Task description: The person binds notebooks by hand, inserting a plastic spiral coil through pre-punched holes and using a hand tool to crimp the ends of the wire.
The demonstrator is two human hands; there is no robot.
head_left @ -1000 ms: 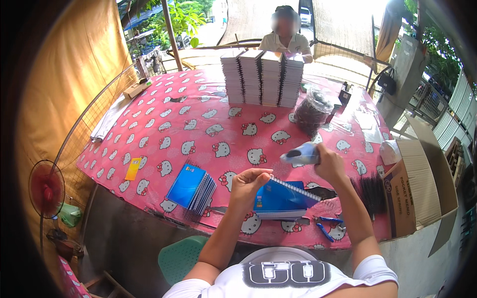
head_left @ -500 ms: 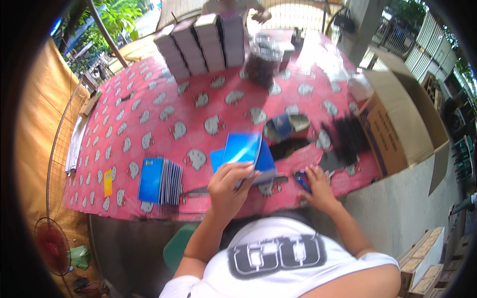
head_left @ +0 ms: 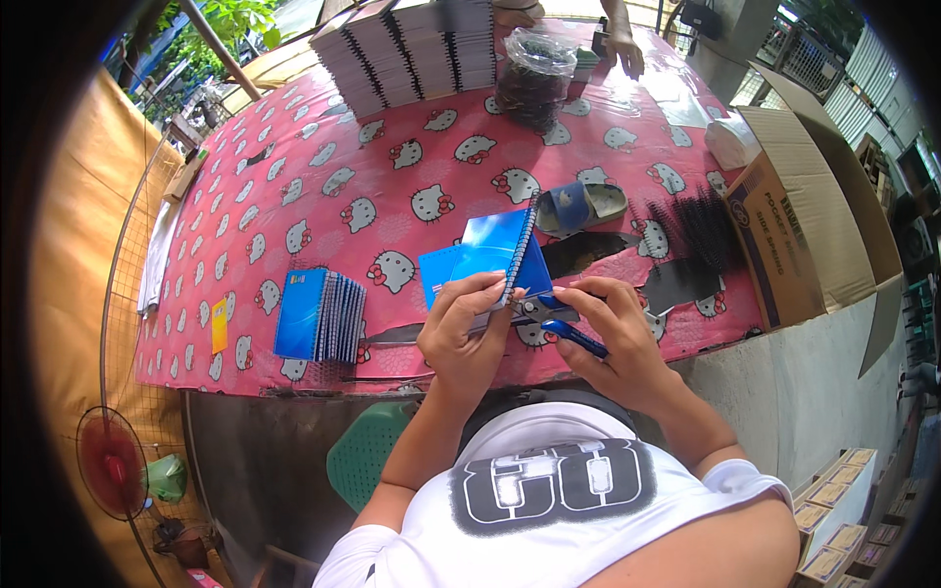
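Observation:
A blue spiral notebook is tilted up off the table in my left hand, whose thumb and fingers pinch its lower corner beside the wire spine. My right hand is closed round blue-handled pliers. Their jaws are close to the lower end of the spine; whether they touch the wire I cannot tell. Below the held notebook lie more blue covers, partly hidden by it. To the left, a row of blue spiral notebooks rests on the pink patterned tablecloth.
A blue slipper and a bundle of black coils lie to the right, before an open cardboard box. At the back are tall notebook stacks, a filled plastic bag and another person's hand. A yellow card lies far left.
My right hand has lifted the pliers from the table and brought them left to the notebook's spine. The notebook has turned in my left hand, so its wire edge now shows.

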